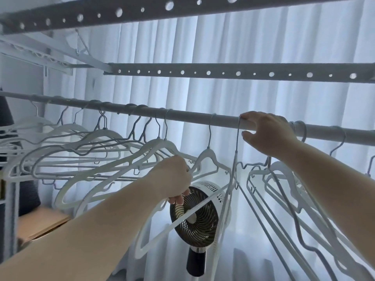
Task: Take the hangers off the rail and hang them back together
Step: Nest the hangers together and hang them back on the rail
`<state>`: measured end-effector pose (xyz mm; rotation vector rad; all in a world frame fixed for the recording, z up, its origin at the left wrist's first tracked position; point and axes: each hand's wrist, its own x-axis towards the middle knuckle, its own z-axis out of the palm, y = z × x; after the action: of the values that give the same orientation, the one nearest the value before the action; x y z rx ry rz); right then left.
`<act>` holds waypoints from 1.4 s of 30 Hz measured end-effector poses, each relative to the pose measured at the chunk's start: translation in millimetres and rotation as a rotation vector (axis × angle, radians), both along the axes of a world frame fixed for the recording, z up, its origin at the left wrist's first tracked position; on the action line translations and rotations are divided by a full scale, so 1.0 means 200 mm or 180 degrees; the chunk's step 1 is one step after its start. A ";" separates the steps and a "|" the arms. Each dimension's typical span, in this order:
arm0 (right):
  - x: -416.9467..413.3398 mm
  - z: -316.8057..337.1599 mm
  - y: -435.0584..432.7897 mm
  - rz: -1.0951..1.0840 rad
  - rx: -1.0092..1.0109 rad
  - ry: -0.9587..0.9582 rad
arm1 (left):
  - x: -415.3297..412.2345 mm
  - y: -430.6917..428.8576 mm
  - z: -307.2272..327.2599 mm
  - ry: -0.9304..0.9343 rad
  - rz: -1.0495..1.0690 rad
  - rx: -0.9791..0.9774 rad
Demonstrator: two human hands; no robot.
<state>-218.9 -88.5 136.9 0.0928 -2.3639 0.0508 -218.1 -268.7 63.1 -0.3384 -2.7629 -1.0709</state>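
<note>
Far left on the rail (182,115): a crowded run of white hangers (85,151), hooks over the bar, bodies overlapping and tilted, presumably bunched as the gathered group; behind and below, a tan box (40,222), contents hidden. Mid-frame: left hand (174,179) curled shut around the shoulder of a hanger, fingers pressed together on the plastic, likely steadying the bunch so it does not swing; beyond it a round fan (194,211), not involved. Just right: a single hanger (209,157) hooked alone on the rail; next, right hand (267,132) up at the bar, thumb and fingertips pinching the wire hook (237,134) of an edge-on hanger, seemingly to seat or lift it. Far right: more hangers (288,189) on the rail, well apart from the left group; gathering evidently unfinished.
</note>
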 end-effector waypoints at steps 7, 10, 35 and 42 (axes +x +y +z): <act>0.00 0.01 -0.02 -0.0070 -0.0102 -0.0049 | 0.03 -0.04 0.00 0.0541 0.0120 -0.0680; 0.00 0.01 -0.03 -0.0135 -0.0059 -0.0050 | 0.06 -0.08 -0.02 0.0921 0.0159 -0.0306; -0.34 0.05 -1.07 -0.0233 0.0376 0.0057 | -0.26 -1.26 -0.22 0.2042 0.0599 -0.0536; -0.47 0.01 -1.12 -0.0872 0.0372 -0.0100 | -0.35 -1.26 -0.25 0.1861 0.0274 -0.1075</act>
<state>-312.8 -313.3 138.0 -0.1769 -2.3886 -0.2197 -287.3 -521.3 12.8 -0.4785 -2.3777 -0.3879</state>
